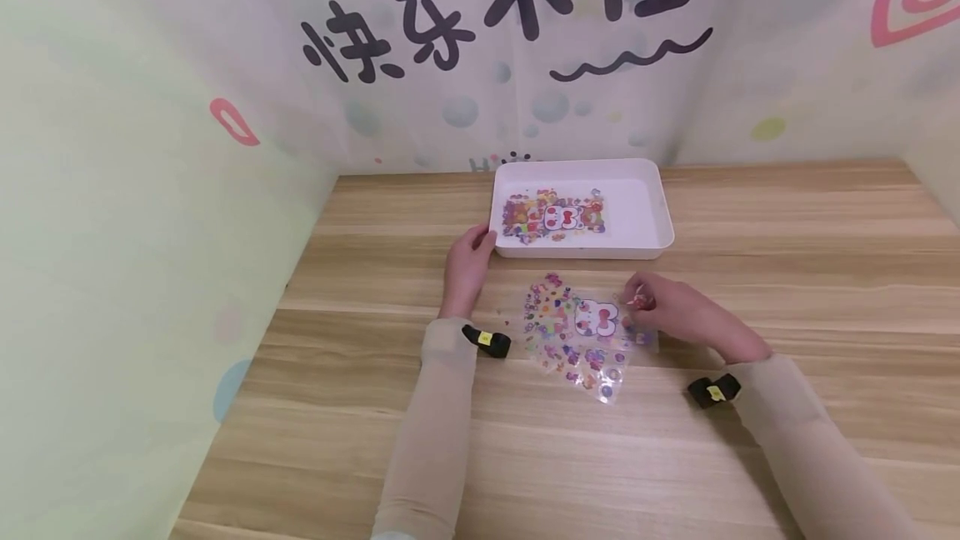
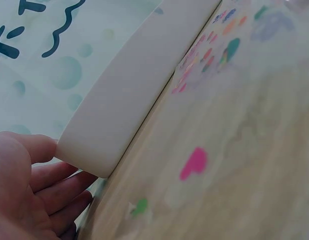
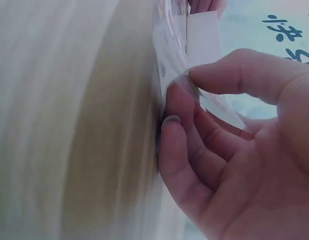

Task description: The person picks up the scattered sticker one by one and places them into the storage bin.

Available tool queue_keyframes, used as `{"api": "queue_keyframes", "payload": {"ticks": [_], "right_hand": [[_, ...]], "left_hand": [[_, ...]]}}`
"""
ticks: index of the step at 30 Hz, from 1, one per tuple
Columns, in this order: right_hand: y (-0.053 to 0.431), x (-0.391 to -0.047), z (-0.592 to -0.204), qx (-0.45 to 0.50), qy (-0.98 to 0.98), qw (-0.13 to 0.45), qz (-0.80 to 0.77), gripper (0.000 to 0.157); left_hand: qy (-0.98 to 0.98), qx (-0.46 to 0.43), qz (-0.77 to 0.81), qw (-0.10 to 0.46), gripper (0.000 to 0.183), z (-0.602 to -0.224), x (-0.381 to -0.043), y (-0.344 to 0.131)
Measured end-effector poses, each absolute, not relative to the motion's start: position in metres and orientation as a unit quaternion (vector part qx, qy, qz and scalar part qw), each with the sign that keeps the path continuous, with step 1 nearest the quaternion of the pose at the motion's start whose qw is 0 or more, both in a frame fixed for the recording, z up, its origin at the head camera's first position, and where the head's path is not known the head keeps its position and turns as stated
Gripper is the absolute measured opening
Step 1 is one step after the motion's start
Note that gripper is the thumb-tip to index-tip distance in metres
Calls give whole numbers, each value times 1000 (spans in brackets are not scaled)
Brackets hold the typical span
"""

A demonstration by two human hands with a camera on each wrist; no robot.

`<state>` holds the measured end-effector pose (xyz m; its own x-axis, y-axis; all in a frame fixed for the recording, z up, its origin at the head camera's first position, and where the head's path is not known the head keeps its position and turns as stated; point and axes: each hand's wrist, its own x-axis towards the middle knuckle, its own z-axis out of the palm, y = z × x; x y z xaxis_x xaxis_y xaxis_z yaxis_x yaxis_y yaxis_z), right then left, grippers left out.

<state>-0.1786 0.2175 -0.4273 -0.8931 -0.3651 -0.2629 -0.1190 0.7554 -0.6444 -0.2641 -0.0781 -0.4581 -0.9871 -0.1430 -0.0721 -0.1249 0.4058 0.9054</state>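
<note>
At the left front corner of a white tray [image 1: 585, 253], my left hand [image 1: 470, 263] holds on. In the left wrist view the thumb touches the tray's end near its rim, and the fingers [image 2: 59, 190] reach round the lower corner. My right hand [image 1: 667, 307] pinches the right edge of a clear sticker sheet [image 1: 597, 317] between thumb and fingers. That sheet has a big white cartoon face with a red bow and many small coloured stickers. In the right wrist view the pinched sheet [image 3: 169, 47] bends up at the fingertips.
Inside the tray lie more colourful stickers [image 1: 562, 217]. Another clear sheet [image 1: 592, 369] fans out toward me from under the top one. A wood-grain table [image 1: 360, 273] carries everything. A printed cloth [image 1: 450, 90] hangs behind, and another covers the left side.
</note>
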Motion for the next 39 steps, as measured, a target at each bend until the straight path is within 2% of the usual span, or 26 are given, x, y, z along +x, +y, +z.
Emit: {"api": "queue_keyframes", "payload": {"ticks": [19,27,39], "right_hand": [[252,-187,-422,-133,933,133,-308,26],[270,-189,-417,-121,927,147,-323,24],[282,-186,-408,-104,931,136,-322,32]], "left_hand": [[-843,80,-532,6,41,-456,-264,-78],[-841,81,-535,7,41,-458,-265,-79],[-838,86,-539,3,39,-458,-265,-78]]}}
